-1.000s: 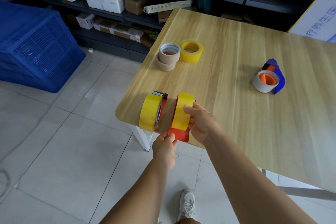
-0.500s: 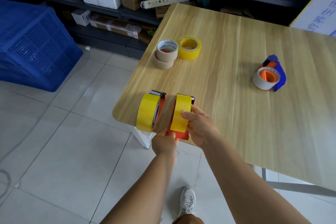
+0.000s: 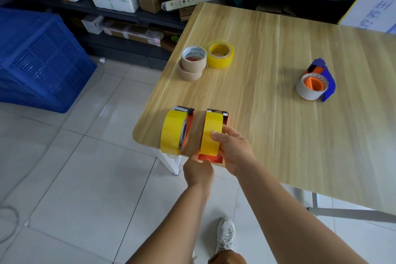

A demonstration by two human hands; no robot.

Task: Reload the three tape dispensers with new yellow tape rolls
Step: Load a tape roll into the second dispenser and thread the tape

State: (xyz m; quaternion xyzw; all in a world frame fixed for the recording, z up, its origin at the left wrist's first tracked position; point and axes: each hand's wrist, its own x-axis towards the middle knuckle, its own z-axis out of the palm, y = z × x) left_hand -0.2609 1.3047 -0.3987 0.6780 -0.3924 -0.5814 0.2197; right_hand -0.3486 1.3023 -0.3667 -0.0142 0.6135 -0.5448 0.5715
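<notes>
Little has moved: both hands (image 3: pixel 233 150) still grip one of two loaded red dispensers (image 3: pixel 211 157); one blue dispenser (image 3: pixel 326 79).

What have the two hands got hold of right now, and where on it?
Both are on the second red dispenser: the right hand grips its yellow roll across the tread, the left hand pinches its near bottom end.

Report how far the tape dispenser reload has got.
Done, by the look of it: the left red dispenser at the table's near edge carries a yellow roll. In hand: the second red dispenser, its yellow roll held by the right hand while the left hand pinches its lower end. Left: the blue dispenser holds a white roll; a spare yellow roll lies flat.
</notes>
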